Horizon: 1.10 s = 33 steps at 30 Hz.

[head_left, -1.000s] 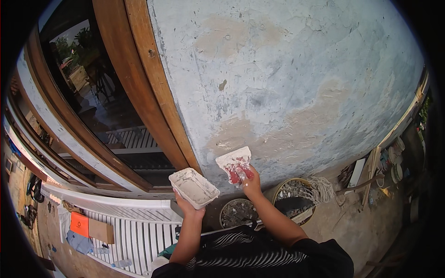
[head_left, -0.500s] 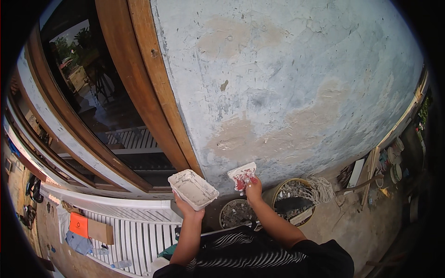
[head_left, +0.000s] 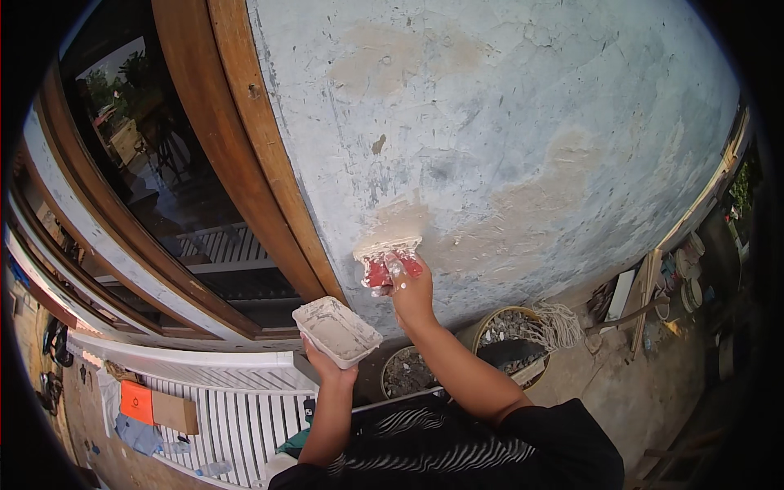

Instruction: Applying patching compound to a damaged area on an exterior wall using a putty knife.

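My left hand point(head_left: 327, 359) holds a white rectangular tray point(head_left: 348, 352) of pale filler, tilted below the wall beside the wooden frame. My right hand point(head_left: 412, 290) grips a red putty scraper point(head_left: 378, 273), its broad blade and handle smeared with white filler. The blade appears to be against the pale blue, flaking wall point(head_left: 490, 98) at the lower beige patch point(head_left: 392, 219); exact contact is hard to tell. More beige patches show higher up and to the right.
A wooden-framed glass window point(head_left: 171, 180) fills the left. Below it is a white slatted bench point(head_left: 237, 425) with an orange box point(head_left: 135, 401), cardboard and bottles. Two rubble-filled buckets point(head_left: 406, 376) stand under the wall, one with a mop head point(head_left: 559, 327). Planks point(head_left: 645, 294) lean at the right.
My right hand and scraper dipped, then rose and moved left onto the patch, the blade now turned edge-on. My left hand still holds the tray, with little movement.
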Each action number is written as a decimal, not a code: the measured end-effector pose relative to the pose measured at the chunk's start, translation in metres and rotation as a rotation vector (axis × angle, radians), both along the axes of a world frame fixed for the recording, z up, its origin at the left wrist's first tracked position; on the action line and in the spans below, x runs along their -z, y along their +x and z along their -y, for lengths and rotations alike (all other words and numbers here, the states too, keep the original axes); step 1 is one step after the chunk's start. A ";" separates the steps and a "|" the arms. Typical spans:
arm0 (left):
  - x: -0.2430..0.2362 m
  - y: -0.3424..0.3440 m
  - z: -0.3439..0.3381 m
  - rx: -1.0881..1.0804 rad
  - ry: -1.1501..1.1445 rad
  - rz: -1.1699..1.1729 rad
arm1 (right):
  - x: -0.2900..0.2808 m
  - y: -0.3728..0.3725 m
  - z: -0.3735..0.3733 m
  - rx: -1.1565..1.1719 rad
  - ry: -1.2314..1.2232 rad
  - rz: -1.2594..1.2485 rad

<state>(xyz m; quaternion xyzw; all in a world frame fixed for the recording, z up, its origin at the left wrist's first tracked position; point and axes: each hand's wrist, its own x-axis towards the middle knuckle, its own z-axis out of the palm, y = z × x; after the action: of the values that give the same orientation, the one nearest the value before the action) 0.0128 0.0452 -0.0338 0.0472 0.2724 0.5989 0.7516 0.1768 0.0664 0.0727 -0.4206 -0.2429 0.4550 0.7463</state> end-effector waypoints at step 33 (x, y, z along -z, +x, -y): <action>-0.005 -0.003 -0.005 -0.031 0.048 0.006 | 0.003 -0.027 -0.007 0.068 0.141 0.326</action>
<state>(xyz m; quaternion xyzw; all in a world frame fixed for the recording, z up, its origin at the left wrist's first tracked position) 0.0094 0.0505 -0.0286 0.0592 0.2564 0.6171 0.7416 0.1501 0.0737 0.0695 -0.4433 -0.3775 0.3372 0.7398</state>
